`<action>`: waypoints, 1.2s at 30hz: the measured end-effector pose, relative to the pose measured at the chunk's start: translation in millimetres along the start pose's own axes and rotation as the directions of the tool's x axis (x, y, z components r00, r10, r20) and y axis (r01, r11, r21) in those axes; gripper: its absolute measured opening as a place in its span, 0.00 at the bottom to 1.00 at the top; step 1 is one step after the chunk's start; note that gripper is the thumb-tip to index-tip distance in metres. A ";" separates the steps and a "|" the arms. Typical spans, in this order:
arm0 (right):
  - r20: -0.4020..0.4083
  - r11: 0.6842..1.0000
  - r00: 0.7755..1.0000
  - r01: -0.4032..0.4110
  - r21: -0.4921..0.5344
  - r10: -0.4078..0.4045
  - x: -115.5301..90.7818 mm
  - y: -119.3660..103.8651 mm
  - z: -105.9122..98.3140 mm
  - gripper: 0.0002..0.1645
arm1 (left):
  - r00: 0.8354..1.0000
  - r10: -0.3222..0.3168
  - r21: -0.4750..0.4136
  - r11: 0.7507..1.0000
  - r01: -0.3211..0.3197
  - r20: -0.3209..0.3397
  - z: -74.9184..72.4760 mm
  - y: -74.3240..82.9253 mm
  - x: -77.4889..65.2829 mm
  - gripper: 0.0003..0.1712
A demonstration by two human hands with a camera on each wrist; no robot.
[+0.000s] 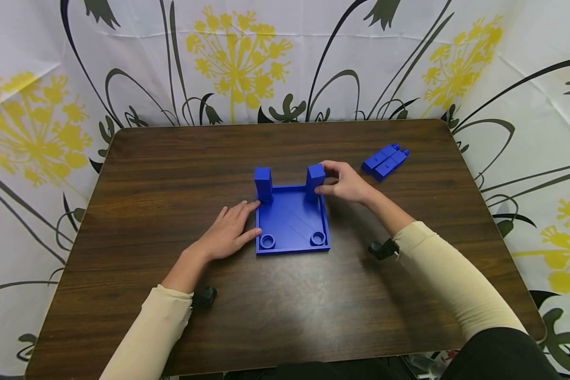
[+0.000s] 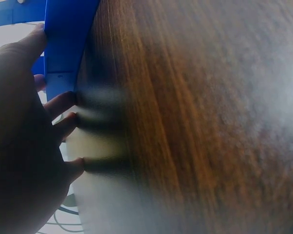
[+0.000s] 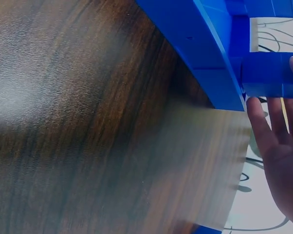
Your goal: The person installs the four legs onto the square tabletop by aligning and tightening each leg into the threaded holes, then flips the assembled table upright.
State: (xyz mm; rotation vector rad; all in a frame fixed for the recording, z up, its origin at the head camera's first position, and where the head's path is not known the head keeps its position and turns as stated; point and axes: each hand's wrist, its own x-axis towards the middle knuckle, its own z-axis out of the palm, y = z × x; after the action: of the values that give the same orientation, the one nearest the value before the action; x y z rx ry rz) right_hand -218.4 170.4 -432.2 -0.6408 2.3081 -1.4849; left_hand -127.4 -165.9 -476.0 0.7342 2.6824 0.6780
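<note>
A blue square panel (image 1: 292, 221) with a raised rim lies on the table, two round sockets showing at its near corners. Blue rectangular posts stand upright at its far corners, a left post (image 1: 263, 182) and a right post (image 1: 315, 179). My right hand (image 1: 349, 182) pinches the right post between thumb and fingers; the right wrist view shows this post (image 3: 265, 73) meeting the panel's corner. Against the panel's left side rests my left hand (image 1: 230, 230), fingers extended; in the left wrist view, its fingertips touch the panel's outer wall (image 2: 66, 44).
Two loose blue posts (image 1: 385, 161) with round pegs at one end lie side by side at the back right. The brown wooden table (image 1: 180, 163) ends at a flowered cloth (image 1: 142, 58) behind it.
</note>
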 end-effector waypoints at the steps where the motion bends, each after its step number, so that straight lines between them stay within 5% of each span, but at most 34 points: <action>1: -0.007 1.000 1.000 -0.002 -0.011 0.002 0.2 0.4 0.4 0.24 | 1.000 0.004 -0.002 1.000 -0.004 -0.004 -0.1 0.1 -0.1 0.41; 5: -0.004 0.999 1.000 0.001 -0.049 -0.001 -0.4 -0.5 1.8 0.30 | 1.000 0.016 -0.004 1.000 -0.016 -0.012 -0.7 0.2 -0.7 0.40; 14: 0.113 0.998 0.993 0.037 0.047 -0.043 1.0 -10.2 -2.8 0.42 | 1.000 -0.003 0.008 1.000 0.003 0.016 -2.6 0.5 -1.1 0.41; 21: 0.145 0.995 0.987 0.054 0.085 -0.066 3.5 -7.8 -4.2 0.35 | 1.000 0.004 0.006 1.000 -0.004 0.013 -3.8 1.6 -0.9 0.41; 29: 0.064 1.000 0.998 -0.007 0.007 0.007 3.4 -9.1 -2.4 0.31 | 1.000 0.003 0.010 1.000 -0.003 0.011 -2.3 0.3 0.0 0.42; 36: -0.041 0.995 0.999 0.004 -0.100 -0.008 4.1 -7.0 4.9 0.31 | 1.000 0.006 0.013 1.000 -0.007 0.004 -1.2 -0.8 0.4 0.41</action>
State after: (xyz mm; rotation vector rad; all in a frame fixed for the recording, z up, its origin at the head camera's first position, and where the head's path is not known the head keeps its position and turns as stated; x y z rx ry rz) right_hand -218.1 161.9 -428.0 -0.6497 2.4272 -1.4052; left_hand -128.5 -166.8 -475.4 0.7471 2.6839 0.6609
